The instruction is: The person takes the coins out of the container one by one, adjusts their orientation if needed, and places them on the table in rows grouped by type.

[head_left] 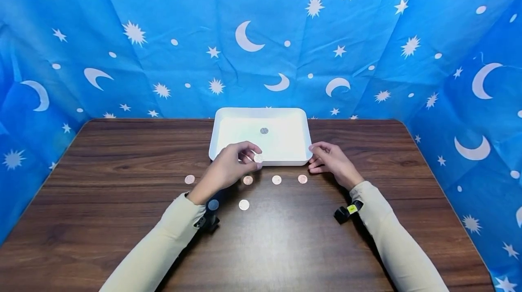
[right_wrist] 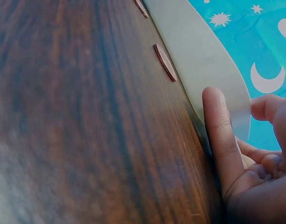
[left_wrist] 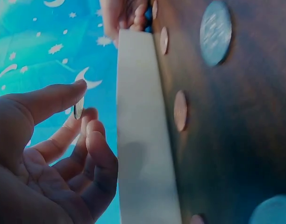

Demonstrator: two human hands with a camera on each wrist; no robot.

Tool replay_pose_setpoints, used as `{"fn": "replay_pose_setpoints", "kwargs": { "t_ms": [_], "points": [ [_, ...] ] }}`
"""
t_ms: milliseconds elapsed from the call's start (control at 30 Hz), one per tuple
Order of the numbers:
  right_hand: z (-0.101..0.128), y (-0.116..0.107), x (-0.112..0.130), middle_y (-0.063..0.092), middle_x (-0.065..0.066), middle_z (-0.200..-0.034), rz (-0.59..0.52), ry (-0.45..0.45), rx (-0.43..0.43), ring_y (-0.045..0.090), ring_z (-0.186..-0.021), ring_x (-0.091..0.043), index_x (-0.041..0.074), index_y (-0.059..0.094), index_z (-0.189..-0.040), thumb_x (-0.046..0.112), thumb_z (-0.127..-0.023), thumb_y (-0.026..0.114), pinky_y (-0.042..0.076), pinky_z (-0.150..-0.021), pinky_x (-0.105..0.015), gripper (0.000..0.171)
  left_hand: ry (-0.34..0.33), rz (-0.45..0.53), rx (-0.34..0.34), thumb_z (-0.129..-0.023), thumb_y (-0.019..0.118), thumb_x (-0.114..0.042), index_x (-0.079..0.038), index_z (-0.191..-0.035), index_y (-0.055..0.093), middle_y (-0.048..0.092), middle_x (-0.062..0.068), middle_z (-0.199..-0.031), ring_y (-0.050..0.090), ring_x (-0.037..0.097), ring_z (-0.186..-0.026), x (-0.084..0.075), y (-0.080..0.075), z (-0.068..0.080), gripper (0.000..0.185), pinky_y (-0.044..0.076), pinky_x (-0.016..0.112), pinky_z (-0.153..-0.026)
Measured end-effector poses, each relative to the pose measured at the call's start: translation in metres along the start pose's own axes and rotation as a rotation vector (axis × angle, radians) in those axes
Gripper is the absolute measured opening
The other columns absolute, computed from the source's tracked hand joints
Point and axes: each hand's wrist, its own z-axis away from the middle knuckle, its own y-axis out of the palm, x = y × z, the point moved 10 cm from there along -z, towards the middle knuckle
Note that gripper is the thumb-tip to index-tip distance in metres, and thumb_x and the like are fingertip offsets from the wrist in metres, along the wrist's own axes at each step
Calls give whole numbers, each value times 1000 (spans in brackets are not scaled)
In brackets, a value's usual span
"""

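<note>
Head view: left hand [head_left: 228, 165] partly hides pinched coin [head_left: 258, 158].

your dark wood table [head_left: 122, 183]: white tray [head_left: 228, 122] at far edge, six loose coins [head_left: 277, 179] scattered before it.

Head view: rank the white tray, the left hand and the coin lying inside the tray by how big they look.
1. white tray
2. left hand, though it sits nearer the camera, so its look is flattered
3. coin in the tray, smallest by far

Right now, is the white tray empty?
No. One silver coin lies inside the white tray.
</note>
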Motion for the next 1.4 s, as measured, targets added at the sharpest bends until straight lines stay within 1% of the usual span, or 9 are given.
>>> {"fn": "replay_pose_setpoints", "kwargs": {
  "t_ms": [100,333,500,767,900,1000,1100,1300,1400],
  "points": [
    [0,-1,0,62,-12,-93,4,1,1,71,-72,-13,-9,49,-142,20,-110,53,63,-73,-29,44,3,10,25,-92,80,-7,-6,-114,72,62,0,-88,59,13,-77,0,9,6,23,48,27,-71],
    [-1,-4,3,62,-13,-94,7,0,1,71,-72,-14,-9,49,-143,20,-110,52,63,-74,-30,44,-27,152,150,-92,77,0,-2,-115,71,66,2,-87,57,12,-72,2,36,15,24,46,23,-64],
    [0,-8,2,62,-14,-95,15,0,-2,71,-73,-14,-10,47,-145,20,-111,52,63,-75,-30,46,-38,156,210,-91,75,5,-3,-115,70,68,2,-86,59,10,-69,3,50,19,25,48,23,-63],
    [0,-7,-1,62,-14,-96,16,3,-1,71,-74,-14,-9,48,-145,21,-111,52,63,-75,-30,46,-34,8,269,-85,65,11,-4,-113,71,72,-2,-83,59,6,-69,6,68,25,33,48,22,-63],
    [0,-6,-2,62,-14,-96,22,9,0,71,-74,-14,-9,48,-145,20,-111,52,62,-75,-30,45,-40,-57,283,-85,69,10,-4,-112,72,71,-3,-80,59,4,-69,5,76,28,30,48,21,-64],
    [0,-5,-3,62,-14,-96,20,15,-5,71,-74,-14,-9,48,-144,20,-111,52,62,-75,-29,44,-21,-100,294,-85,70,9,-3,-109,72,68,-4,-76,57,2,-68,1,81,30,27,46,19,-64],
    [-1,-5,-3,62,-14,-96,14,17,-5,71,-74,-14,-9,48,-143,20,-111,52,62,-75,-29,44,1,-148,281,-85,71,8,-5,-105,73,64,-8,-73,56,1,-67,-2,82,32,24,45,19,-64],
    [-2,-3,-1,62,-14,-96,14,19,-4,71,-74,-14,-9,49,-142,20,-110,53,62,-75,-30,43,50,-288,236,-84,78,0,-16,-95,75,66,-13,-72,58,-1,-68,-9,80,32,19,49,25,-71],
    [-3,-2,-1,62,-14,-96,18,24,-6,71,-73,-14,-8,50,-142,20,-110,53,63,-75,-30,43,44,-324,231,-84,82,-5,-18,-94,76,65,-13,-74,57,1,-70,-10,81,32,18,49,27,-73]
  ]
}}
